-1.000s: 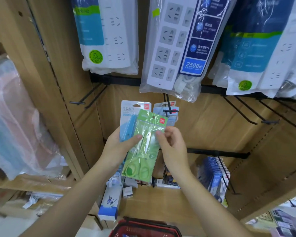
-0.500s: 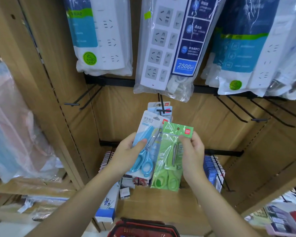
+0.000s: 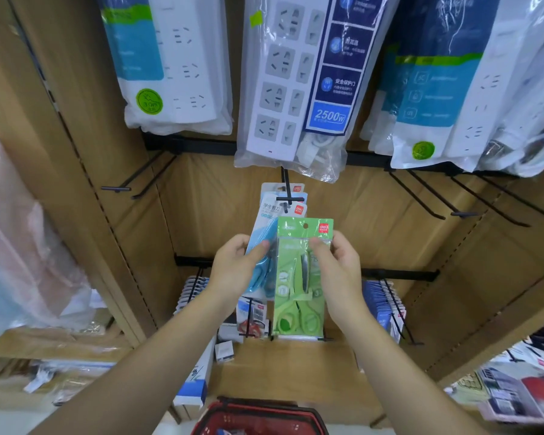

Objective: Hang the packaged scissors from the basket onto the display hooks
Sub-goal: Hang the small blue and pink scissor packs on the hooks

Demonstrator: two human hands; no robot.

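The green scissors pack was pinched near its top by the right hand, thumb on the clear front, other fingers behind. The blue scissors pack was gripped at mid-height by the left hand, thumb laid across the front. The green pack was recorded upright, in front of the blue pack and overlapping its right edge. Both were held just below the display hook; the green pack's hang hole was noted free of it. Whether the blue pack's top was threaded on could not be determined. One hung pack was seen behind. Bagged power strips were hung on the rail above. Bare hooks were observed at either side. The red basket was located at the bottom edge, between the forearms
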